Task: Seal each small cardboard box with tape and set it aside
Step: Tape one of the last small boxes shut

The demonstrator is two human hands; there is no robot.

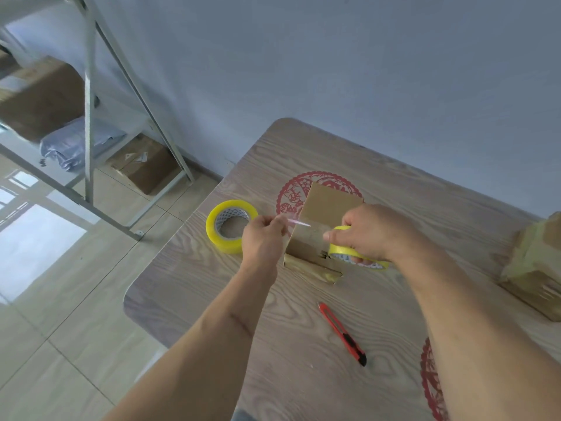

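A small cardboard box (pixel 326 208) stands on the wooden table (pixel 303 344) near its middle. My right hand (pixel 375 230) grips a yellow tape roll (pixel 349 253) against the box's near right side. A clear strip of tape (pixel 299 223) runs from that roll across the box face to my left hand (pixel 262 238), which pinches its free end just left of the box. A taped flap (pixel 312 270) lies flat at the box's base.
A second yellow tape roll (pixel 231 226) lies left of my left hand. A red utility knife (pixel 343 334) lies nearer me. A taped box (pixel 537 268) sits at the table's right edge. Metal shelving (pixel 89 117) with boxes stands to the left.
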